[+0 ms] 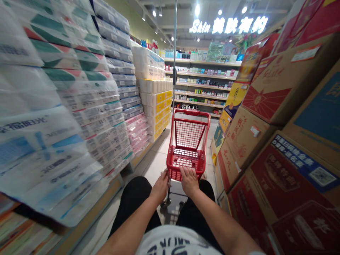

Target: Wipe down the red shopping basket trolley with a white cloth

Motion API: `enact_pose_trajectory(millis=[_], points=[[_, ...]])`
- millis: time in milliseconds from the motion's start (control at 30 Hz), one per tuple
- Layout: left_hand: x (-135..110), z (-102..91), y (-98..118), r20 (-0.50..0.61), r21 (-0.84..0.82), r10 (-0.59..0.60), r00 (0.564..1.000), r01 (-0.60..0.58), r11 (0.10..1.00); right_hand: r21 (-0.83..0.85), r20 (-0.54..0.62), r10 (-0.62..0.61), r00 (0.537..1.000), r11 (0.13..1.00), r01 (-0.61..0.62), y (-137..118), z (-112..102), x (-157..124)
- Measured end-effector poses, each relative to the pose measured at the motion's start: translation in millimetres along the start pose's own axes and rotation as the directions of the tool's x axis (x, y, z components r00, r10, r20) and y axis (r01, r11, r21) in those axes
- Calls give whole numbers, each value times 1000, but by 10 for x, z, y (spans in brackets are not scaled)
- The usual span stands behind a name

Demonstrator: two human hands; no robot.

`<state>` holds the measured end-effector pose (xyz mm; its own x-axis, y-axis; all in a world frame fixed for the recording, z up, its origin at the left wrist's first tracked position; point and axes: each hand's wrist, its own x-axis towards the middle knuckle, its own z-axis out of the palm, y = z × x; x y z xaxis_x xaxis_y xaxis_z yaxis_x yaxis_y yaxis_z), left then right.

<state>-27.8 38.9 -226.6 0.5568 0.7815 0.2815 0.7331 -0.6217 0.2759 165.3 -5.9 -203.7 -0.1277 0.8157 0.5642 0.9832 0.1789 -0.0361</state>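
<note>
A small red shopping cart (189, 141) stands in the aisle straight ahead of me, its basket empty. My left hand (160, 185) is closed around the near left end of the cart's handle. My right hand (189, 180) rests on top of the near rim, fingers curled over it. A thin metal pole (174, 53) rises from the cart's left side toward the ceiling.
Stacked packs of tissue and paper rolls (79, 92) fill the left side. Brown and red cardboard cartons (278, 117) are piled along the right. Shelves of small goods (204, 85) cross the far end of the narrow tiled aisle (156, 159).
</note>
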Motion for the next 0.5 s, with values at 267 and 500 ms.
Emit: enact_pose_trajectory(millis=[267, 500], points=[[-2, -5, 3, -4, 28, 42, 999, -42, 999, 14, 18, 13, 1000, 1000, -14, -14, 3, 13], [-15, 36, 52, 155, -7, 2, 988, -1, 1000, 4, 23, 9, 1000, 1000, -9, -30, -40, 32]])
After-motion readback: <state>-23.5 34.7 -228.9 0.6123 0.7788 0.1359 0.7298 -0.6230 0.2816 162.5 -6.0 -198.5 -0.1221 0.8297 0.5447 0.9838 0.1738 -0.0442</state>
